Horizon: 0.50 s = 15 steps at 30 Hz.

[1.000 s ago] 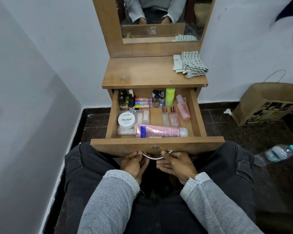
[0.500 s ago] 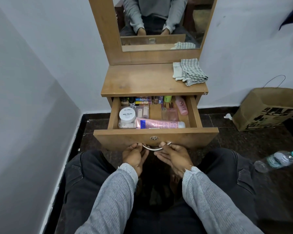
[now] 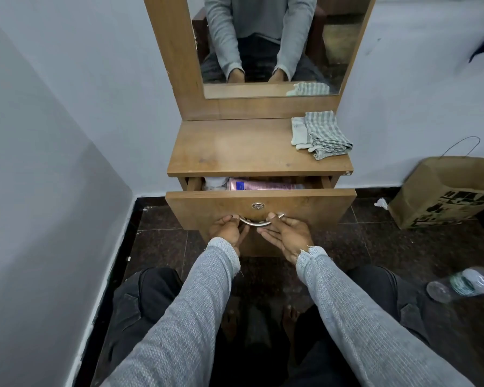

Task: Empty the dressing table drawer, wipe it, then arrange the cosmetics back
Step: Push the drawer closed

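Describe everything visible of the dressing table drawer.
The drawer is of brown wood-look board, with a flat front panel bearing a round silver lock and a curved metal handle. It stands only slightly open beneath the tabletop. Through the gap show a pink tube and a white item. The left hand and right hand both grip the handle.

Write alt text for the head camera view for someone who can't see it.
Both hands, left hand and right hand, grip the metal handle of a wooden dressing table drawer that is open only a crack, a pink tube visible inside. A folded checked cloth lies on the tabletop.
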Each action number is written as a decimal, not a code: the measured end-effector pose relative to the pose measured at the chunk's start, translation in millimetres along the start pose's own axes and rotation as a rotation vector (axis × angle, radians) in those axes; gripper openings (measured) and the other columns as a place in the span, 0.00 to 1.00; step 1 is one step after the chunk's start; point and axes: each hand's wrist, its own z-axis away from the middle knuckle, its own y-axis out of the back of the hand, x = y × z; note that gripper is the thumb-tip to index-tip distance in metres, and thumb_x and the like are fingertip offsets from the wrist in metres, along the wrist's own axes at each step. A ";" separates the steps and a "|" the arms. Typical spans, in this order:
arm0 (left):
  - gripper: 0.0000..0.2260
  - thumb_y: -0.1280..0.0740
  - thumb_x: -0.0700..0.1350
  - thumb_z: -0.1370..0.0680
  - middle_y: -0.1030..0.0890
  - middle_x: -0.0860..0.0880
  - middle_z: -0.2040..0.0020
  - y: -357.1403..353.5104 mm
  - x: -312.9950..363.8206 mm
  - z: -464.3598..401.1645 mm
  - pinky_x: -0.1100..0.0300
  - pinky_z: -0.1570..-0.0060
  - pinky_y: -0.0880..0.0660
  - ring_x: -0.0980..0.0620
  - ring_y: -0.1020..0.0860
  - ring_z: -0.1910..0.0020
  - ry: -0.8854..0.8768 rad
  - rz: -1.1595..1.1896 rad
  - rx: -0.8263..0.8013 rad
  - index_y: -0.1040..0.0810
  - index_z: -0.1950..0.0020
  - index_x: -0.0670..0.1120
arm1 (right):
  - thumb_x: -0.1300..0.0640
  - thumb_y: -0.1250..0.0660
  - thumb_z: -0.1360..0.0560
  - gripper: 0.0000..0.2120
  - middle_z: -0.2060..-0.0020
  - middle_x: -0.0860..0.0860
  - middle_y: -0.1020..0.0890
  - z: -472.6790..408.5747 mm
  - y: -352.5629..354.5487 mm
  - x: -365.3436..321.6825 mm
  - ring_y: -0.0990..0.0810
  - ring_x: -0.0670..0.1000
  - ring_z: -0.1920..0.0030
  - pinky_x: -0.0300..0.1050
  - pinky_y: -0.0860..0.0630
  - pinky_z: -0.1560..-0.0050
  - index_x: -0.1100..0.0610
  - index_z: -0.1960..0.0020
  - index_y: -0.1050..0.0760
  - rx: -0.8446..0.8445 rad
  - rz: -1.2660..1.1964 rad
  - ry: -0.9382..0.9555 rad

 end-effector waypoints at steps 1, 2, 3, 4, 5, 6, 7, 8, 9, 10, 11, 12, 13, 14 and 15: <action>0.08 0.37 0.33 0.22 0.23 0.46 0.60 -3.1 2.0 -3.3 0.62 0.70 0.21 0.53 0.23 0.62 -0.001 0.001 -0.005 0.30 0.58 0.43 | 0.60 0.33 0.22 0.08 0.60 0.60 0.16 -3.7 -1.4 -2.4 0.15 0.53 0.63 0.39 0.18 0.61 0.66 0.48 0.24 0.001 -0.003 0.003; 0.07 0.37 0.33 0.21 0.23 0.46 0.60 -6.4 4.0 -6.7 0.62 0.71 0.21 0.52 0.23 0.62 -0.001 0.004 -0.009 0.30 0.57 0.43 | 0.60 0.33 0.22 0.09 0.60 0.60 0.16 -7.8 -2.8 -4.6 0.15 0.53 0.63 0.40 0.18 0.61 0.66 0.48 0.24 0.002 -0.004 0.005; 0.07 0.37 0.33 0.21 0.23 0.46 0.60 -9.1 5.7 -10.1 0.62 0.71 0.21 0.52 0.23 0.62 -0.001 0.007 -0.011 0.30 0.57 0.43 | 0.60 0.33 0.22 0.09 0.60 0.60 0.16 -11.3 -4.4 -6.7 0.15 0.53 0.63 0.39 0.18 0.62 0.66 0.47 0.24 0.003 -0.004 0.007; 0.07 0.37 0.33 0.21 0.23 0.46 0.60 -11.9 7.3 -13.5 0.63 0.71 0.21 0.52 0.23 0.61 -0.001 0.008 -0.012 0.29 0.57 0.42 | 0.60 0.34 0.22 0.10 0.60 0.60 0.17 -14.8 -5.9 -8.6 0.15 0.52 0.64 0.39 0.18 0.62 0.66 0.46 0.25 0.004 -0.004 0.010; 0.06 0.37 0.33 0.21 0.24 0.46 0.59 -14.3 8.7 -17.2 0.63 0.72 0.21 0.52 0.23 0.61 -0.002 0.010 -0.014 0.29 0.56 0.42 | 0.60 0.34 0.22 0.10 0.60 0.60 0.17 -17.6 -7.1 -10.4 0.15 0.52 0.65 0.39 0.18 0.62 0.67 0.45 0.25 0.006 -0.006 0.014; 0.05 0.38 0.33 0.21 0.24 0.46 0.59 -16.6 9.6 -20.9 0.63 0.72 0.21 0.52 0.23 0.61 0.000 0.012 -0.022 0.29 0.54 0.42 | 0.60 0.34 0.22 0.11 0.60 0.60 0.17 -20.6 -8.2 -11.9 0.15 0.52 0.65 0.40 0.18 0.61 0.67 0.44 0.25 0.009 -0.006 0.018; 0.04 0.38 0.33 0.21 0.24 0.46 0.59 -19.0 10.5 -24.8 0.64 0.72 0.21 0.53 0.24 0.61 0.005 0.015 -0.036 0.29 0.52 0.42 | 0.61 0.34 0.22 0.11 0.59 0.60 0.17 -23.4 -8.8 -13.6 0.15 0.53 0.64 0.40 0.18 0.61 0.68 0.44 0.26 0.011 -0.006 0.023; 0.03 0.39 0.34 0.20 0.24 0.46 0.59 -21.4 11.1 -28.2 0.65 0.73 0.21 0.53 0.24 0.62 0.013 0.017 -0.050 0.30 0.50 0.42 | 0.61 0.34 0.22 0.12 0.59 0.61 0.17 -25.8 -9.3 -15.1 0.15 0.53 0.63 0.40 0.17 0.60 0.69 0.43 0.26 0.014 -0.003 0.027; 0.03 0.39 0.35 0.20 0.24 0.47 0.59 -23.4 12.0 -31.1 0.65 0.74 0.22 0.54 0.24 0.62 0.017 0.014 -0.060 0.30 0.51 0.42 | 0.61 0.34 0.22 0.13 0.58 0.62 0.17 -28.1 -9.7 -16.3 0.16 0.53 0.63 0.40 0.17 0.60 0.69 0.42 0.26 0.015 0.001 0.031; 0.04 0.39 0.35 0.20 0.24 0.47 0.60 -25.4 12.9 -34.1 0.66 0.74 0.22 0.54 0.24 0.62 0.015 0.011 -0.062 0.30 0.53 0.43 | 0.61 0.34 0.21 0.14 0.57 0.62 0.17 -30.5 -10.5 -17.3 0.15 0.53 0.63 0.39 0.18 0.61 0.70 0.42 0.26 0.012 0.005 0.033; 0.05 0.39 0.35 0.20 0.24 0.47 0.60 -26.5 13.2 -37.3 0.66 0.74 0.22 0.54 0.24 0.62 0.010 0.006 -0.059 0.30 0.55 0.43 | 0.61 0.34 0.21 0.14 0.57 0.63 0.17 -32.5 -11.0 -18.1 0.15 0.53 0.63 0.39 0.18 0.61 0.70 0.41 0.26 0.010 0.007 0.034; 0.06 0.39 0.35 0.20 0.24 0.47 0.60 -28.1 13.5 -40.4 0.66 0.74 0.22 0.54 0.24 0.62 0.003 0.004 -0.059 0.30 0.56 0.44 | 0.60 0.34 0.21 0.15 0.57 0.63 0.17 -35.0 -11.4 -18.9 0.15 0.52 0.64 0.39 0.18 0.61 0.70 0.41 0.27 0.009 0.009 0.035; 0.07 0.38 0.35 0.20 0.24 0.47 0.60 -29.3 13.8 -42.6 0.65 0.74 0.22 0.54 0.24 0.62 -0.003 0.004 -0.059 0.30 0.57 0.44 | 0.60 0.34 0.21 0.15 0.57 0.63 0.17 -37.4 -11.9 -19.8 0.15 0.53 0.64 0.39 0.18 0.61 0.71 0.41 0.27 0.013 0.007 0.037; 0.08 0.38 0.35 0.20 0.24 0.47 0.61 -30.9 14.3 -44.2 0.65 0.74 0.22 0.54 0.24 0.63 -0.007 0.007 -0.060 0.30 0.57 0.44 | 0.60 0.34 0.22 0.15 0.57 0.63 0.17 -39.7 -12.4 -20.5 0.15 0.53 0.63 0.39 0.18 0.61 0.71 0.40 0.26 0.017 0.006 0.041; 0.08 0.38 0.34 0.20 0.24 0.47 0.61 -32.2 14.7 -45.7 0.65 0.75 0.22 0.54 0.24 0.63 -0.011 0.012 -0.060 0.30 0.58 0.44 | 0.60 0.34 0.22 0.15 0.58 0.62 0.17 -41.8 -12.8 -21.0 0.15 0.53 0.63 0.39 0.18 0.60 0.71 0.40 0.26 0.020 0.005 0.045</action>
